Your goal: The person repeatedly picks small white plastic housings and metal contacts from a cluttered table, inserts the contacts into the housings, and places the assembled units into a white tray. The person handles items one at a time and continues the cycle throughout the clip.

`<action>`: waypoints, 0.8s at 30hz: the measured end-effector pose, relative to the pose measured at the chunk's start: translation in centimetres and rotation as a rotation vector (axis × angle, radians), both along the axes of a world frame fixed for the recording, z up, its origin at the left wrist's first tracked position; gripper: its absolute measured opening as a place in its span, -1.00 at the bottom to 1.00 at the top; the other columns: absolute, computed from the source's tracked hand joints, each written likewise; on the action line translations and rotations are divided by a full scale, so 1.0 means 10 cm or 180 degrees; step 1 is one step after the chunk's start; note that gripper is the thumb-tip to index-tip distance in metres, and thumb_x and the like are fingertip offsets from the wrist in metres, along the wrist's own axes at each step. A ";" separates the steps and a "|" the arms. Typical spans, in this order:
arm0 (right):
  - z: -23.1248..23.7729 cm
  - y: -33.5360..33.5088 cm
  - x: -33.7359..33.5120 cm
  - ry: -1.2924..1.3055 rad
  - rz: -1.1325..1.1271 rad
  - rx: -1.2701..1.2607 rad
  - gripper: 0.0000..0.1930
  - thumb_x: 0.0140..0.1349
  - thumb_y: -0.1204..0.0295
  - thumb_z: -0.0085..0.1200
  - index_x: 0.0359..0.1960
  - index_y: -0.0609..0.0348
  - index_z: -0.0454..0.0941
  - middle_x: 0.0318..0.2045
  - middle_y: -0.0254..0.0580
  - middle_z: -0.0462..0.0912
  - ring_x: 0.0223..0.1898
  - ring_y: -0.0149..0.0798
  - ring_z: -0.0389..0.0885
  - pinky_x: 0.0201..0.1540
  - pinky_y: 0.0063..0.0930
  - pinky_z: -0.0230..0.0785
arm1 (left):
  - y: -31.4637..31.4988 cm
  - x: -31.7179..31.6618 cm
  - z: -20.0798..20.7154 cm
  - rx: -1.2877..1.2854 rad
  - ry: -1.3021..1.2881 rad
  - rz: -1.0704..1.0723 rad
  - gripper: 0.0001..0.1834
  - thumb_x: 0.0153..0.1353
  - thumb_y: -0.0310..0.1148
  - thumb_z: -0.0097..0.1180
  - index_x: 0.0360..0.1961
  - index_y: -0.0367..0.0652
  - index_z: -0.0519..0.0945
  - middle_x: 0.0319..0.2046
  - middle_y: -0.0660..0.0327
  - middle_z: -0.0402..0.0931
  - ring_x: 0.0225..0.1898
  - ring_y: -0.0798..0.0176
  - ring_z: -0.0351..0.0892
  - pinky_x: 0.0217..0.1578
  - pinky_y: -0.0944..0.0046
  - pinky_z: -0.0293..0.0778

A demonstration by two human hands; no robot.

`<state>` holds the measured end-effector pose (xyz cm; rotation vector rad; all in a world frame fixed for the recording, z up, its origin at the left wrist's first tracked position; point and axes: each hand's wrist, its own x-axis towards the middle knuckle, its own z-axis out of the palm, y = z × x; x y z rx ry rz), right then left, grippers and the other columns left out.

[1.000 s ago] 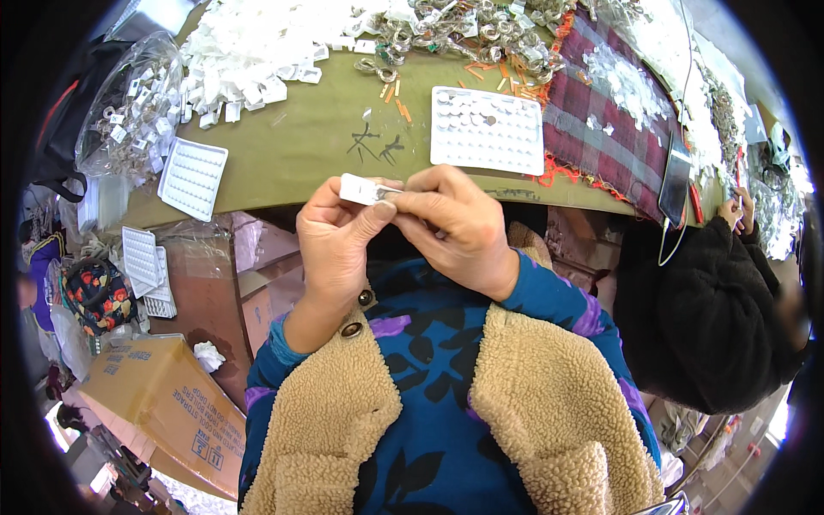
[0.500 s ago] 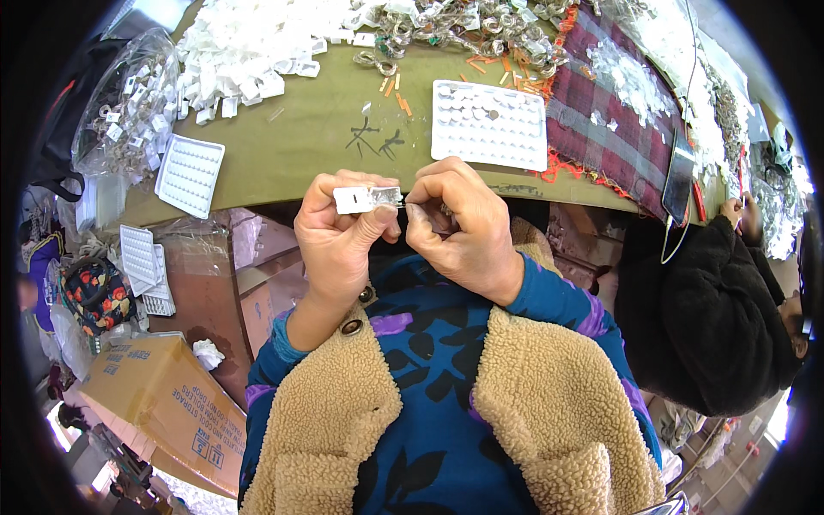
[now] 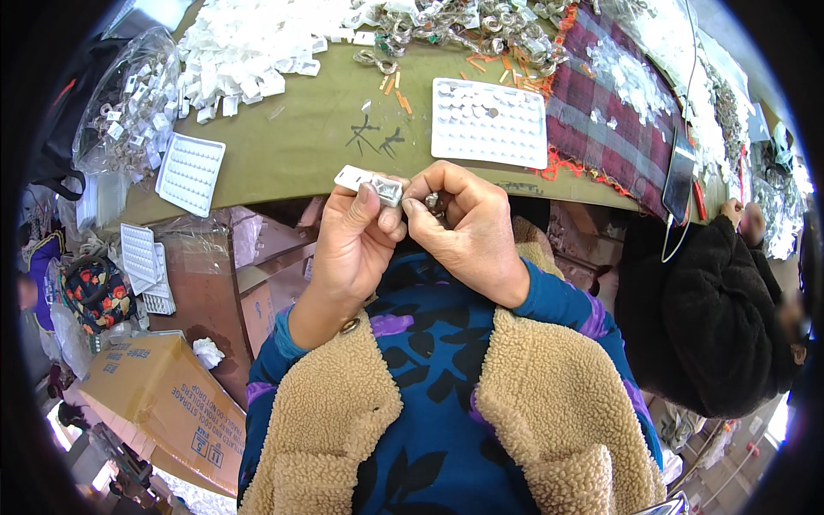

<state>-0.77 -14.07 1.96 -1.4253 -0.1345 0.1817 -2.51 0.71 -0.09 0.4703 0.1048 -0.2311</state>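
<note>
- Head view, clock centred on the two hands, twelve pointing away from the wearer: the left hand point(image 3: 343, 245) pinches a small white case point(image 3: 352, 178) between thumb and fingers, the thumb covering its middle, its shallow grey hollow turned toward three o'clock.
- The right hand point(image 3: 468, 227), just beside that end, has its fingers curled round a small grey metallic piece point(image 3: 434, 204), mostly hidden; whether its fingertips touch the case I cannot tell.
- Both hands are before the near edge of the olive tabletop point(image 3: 296, 154).
- One to two o'clock: a white tray point(image 3: 485, 160) partly filled with round pieces; beyond it, orange strips point(image 3: 506, 73) and tangled metallic coils point(image 3: 481, 34).
- Two: a plaid cloth point(image 3: 584, 129); three: a phone point(image 3: 675, 184).
- Four: a co-worker in black point(image 3: 704, 318).
- Eight: a cardboard box point(image 3: 163, 403).
- Nine to ten: a pale dimpled tray point(image 3: 190, 174), a clear bag point(image 3: 129, 103) of small parts.
- Ten to eleven: heaped white pieces point(image 3: 245, 60).
</note>
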 end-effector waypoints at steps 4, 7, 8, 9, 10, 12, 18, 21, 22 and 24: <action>0.04 -0.04 0.00 -0.0359 -0.0020 -0.0337 -0.88 0.14 0.60 0.21 -0.32 0.32 0.54 -0.46 -0.25 0.54 -0.53 -0.51 0.44 -0.50 -0.57 0.33 | 0.00 0.01 -0.03 -0.0402 0.0089 -0.0173 -0.69 0.40 -0.32 0.08 -0.02 -0.38 0.52 -0.36 0.22 0.56 -0.36 0.40 0.55 -0.34 0.36 0.56; 0.09 -0.09 0.01 -0.0858 0.0005 -0.0857 -0.91 0.15 0.64 0.20 -0.32 0.30 0.55 -0.44 -0.36 0.52 -0.53 -0.60 0.40 -0.50 -0.67 0.27 | -0.03 0.00 -0.03 0.0057 -0.0105 0.0058 -0.76 0.39 -0.35 0.10 -0.08 -0.33 0.51 -0.32 0.16 0.57 -0.38 0.38 0.56 -0.36 0.35 0.56; 0.11 -0.11 0.01 -0.1108 -0.0011 -0.1004 -0.91 0.16 0.66 0.19 -0.32 0.30 0.55 -0.42 -0.41 0.52 -0.52 -0.65 0.38 -0.50 -0.73 0.24 | -0.04 0.00 -0.02 0.0301 -0.0253 0.0223 -0.79 0.36 -0.38 0.13 -0.11 -0.32 0.49 -0.29 0.13 0.57 -0.39 0.37 0.56 -0.36 0.35 0.56; 0.12 -0.11 0.02 -0.1162 -0.0052 -0.1081 -0.91 0.14 0.65 0.19 -0.33 0.29 0.55 -0.43 -0.40 0.51 -0.54 -0.64 0.36 -0.51 -0.72 0.22 | -0.06 0.01 -0.02 0.0560 -0.0430 0.0392 -0.81 0.34 -0.41 0.15 -0.14 -0.30 0.48 -0.27 0.10 0.58 -0.40 0.36 0.56 -0.37 0.34 0.56; 0.12 -0.11 0.02 -0.1288 -0.0117 -0.1130 -0.90 0.13 0.65 0.20 -0.34 0.29 0.55 -0.45 -0.39 0.50 -0.55 -0.63 0.34 -0.52 -0.71 0.21 | -0.07 0.01 -0.02 0.0819 -0.0608 0.0564 -0.82 0.32 -0.44 0.18 -0.16 -0.28 0.47 -0.24 0.06 0.58 -0.41 0.35 0.56 -0.38 0.33 0.56; 0.13 -0.10 0.01 -0.1334 -0.0130 -0.1170 -0.91 0.13 0.64 0.20 -0.34 0.30 0.55 -0.44 -0.38 0.50 -0.56 -0.62 0.34 -0.52 -0.70 0.21 | -0.08 0.01 0.00 0.1157 -0.0897 0.0733 -0.81 0.27 -0.48 0.22 -0.21 -0.26 0.44 -0.20 0.00 0.58 -0.41 0.33 0.58 -0.38 0.32 0.58; 0.17 -0.09 -0.01 0.0455 0.0314 0.0071 -0.92 0.24 0.60 0.15 -0.32 0.38 0.52 -0.42 -0.31 0.59 -0.50 -0.60 0.48 -0.49 -0.72 0.30 | -0.07 -0.02 0.05 0.1923 -0.1515 0.1133 -0.76 0.22 -0.49 0.27 -0.22 -0.27 0.42 -0.17 -0.05 0.58 -0.40 0.29 0.63 -0.40 0.34 0.62; 0.19 -0.11 0.03 0.0867 0.0442 0.0652 -0.89 0.27 0.57 0.14 -0.32 0.42 0.52 -0.47 -0.28 0.62 -0.49 -0.58 0.52 -0.48 -0.70 0.36 | -0.05 -0.02 0.04 0.1576 -0.1359 0.0984 -0.75 0.24 -0.46 0.26 -0.18 -0.30 0.44 -0.16 -0.06 0.59 -0.41 0.29 0.64 -0.42 0.36 0.63; 0.19 -0.12 0.04 0.1027 0.0502 0.0807 -0.89 0.27 0.57 0.14 -0.31 0.43 0.52 -0.46 -0.28 0.61 -0.48 -0.58 0.53 -0.47 -0.70 0.37 | -0.05 -0.01 0.04 0.1401 -0.1267 0.0900 -0.75 0.25 -0.44 0.26 -0.16 -0.31 0.46 -0.16 -0.07 0.59 -0.41 0.30 0.64 -0.42 0.37 0.63; 0.19 -0.12 0.05 0.1124 0.0604 0.0889 -0.88 0.27 0.57 0.15 -0.27 0.43 0.50 -0.43 -0.27 0.61 -0.47 -0.58 0.54 -0.46 -0.71 0.37 | -0.01 -0.03 0.05 0.0766 -0.0767 0.0471 -0.72 0.29 -0.40 0.22 -0.09 -0.33 0.48 -0.14 -0.09 0.59 -0.43 0.30 0.65 -0.44 0.38 0.63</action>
